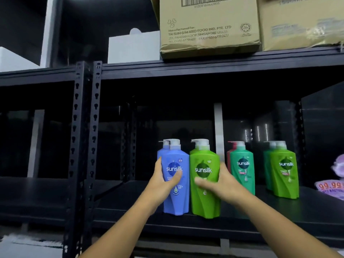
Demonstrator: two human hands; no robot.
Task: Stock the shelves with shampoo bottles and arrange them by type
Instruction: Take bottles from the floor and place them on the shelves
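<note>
Both bare forearms are seen stretched forward and upward from the lower edge of the view. The left grip (162, 183) is wrapped round a blue bottle (176, 202), the thumb laid across its front. The right grip (222, 185) is wrapped likewise round a green bottle (204, 159).

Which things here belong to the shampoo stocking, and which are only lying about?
For the job:
blue bottle, held by the left hand
lime bottle, held by the right hand
teal bottle, with a red bottle behind it
green bottles at the right
shelf

Just lying about:
cardboard boxes above
white box
purple pack at the far right
</note>
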